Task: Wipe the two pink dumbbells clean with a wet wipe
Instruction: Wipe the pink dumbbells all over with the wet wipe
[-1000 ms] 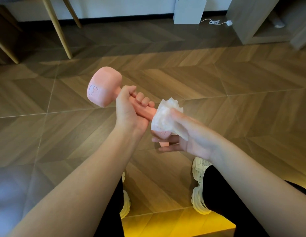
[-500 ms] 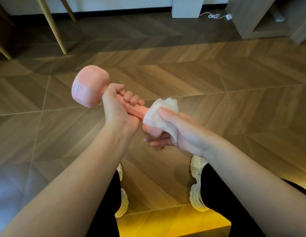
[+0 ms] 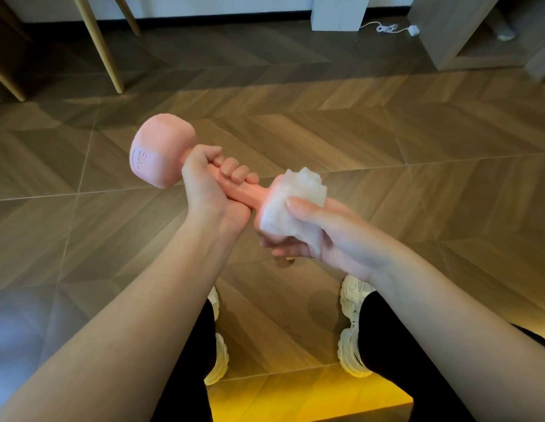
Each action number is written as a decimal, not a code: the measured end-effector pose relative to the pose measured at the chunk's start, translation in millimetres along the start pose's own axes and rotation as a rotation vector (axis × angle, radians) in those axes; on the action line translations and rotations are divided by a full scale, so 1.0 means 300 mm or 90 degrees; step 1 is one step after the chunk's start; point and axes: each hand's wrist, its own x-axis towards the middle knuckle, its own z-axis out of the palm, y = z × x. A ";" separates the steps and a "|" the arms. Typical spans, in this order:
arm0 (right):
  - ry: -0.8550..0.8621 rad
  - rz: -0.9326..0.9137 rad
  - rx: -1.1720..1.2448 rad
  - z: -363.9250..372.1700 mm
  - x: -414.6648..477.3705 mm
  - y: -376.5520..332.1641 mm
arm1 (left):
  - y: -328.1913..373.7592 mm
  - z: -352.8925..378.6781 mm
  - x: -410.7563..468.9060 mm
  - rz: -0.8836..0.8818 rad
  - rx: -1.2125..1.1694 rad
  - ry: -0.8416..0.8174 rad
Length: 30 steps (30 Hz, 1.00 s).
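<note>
Above the herringbone wood floor, one pink dumbbell is held in the air in front of the person. It slants from its far end at upper left down to its near end at lower right. The left hand has its grip closed round the handle, with the fingers curled over the top just beside the far end. That end is bare and shows raised lettering on its face. The right hand has its grip wrapped round the near end, with the wet wipe bunched between palm and dumbbell. The thumb presses on top of the wipe and the fingers curl underneath. The hand hides the face of that end, so I cannot tell how much of it the wipe covers.

The step in hand looks like the rubbing of one end of the first dumbbell. The far end, and the part of the handle under the left hand, probably remain to be done. The next move calls for turning the wipe round that end while the left hand holds firm. After that the wipe can run up the handle, which means the left hand must shift or swap ends. No second dumbbell is in view. White shoes stand on the floor below.
</note>
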 end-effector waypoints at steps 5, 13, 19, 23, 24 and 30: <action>0.081 -0.002 -0.060 0.016 0.009 0.014 | 0.002 -0.006 -0.006 -0.010 -0.022 0.006; 0.063 0.002 -0.031 0.011 0.001 0.004 | -0.005 0.004 -0.008 -0.013 0.012 -0.026; 0.097 -0.006 -0.065 0.021 0.004 0.014 | -0.009 -0.004 -0.012 -0.024 -0.010 -0.012; 0.138 -0.009 -0.075 0.029 0.017 0.022 | -0.014 0.006 -0.013 -0.026 0.004 -0.016; 0.130 -0.004 -0.064 0.027 0.018 0.020 | -0.014 0.007 -0.013 -0.024 0.004 -0.016; 0.017 -0.016 -0.007 -0.008 -0.007 0.020 | 0.001 -0.007 -0.008 -0.015 -0.009 -0.007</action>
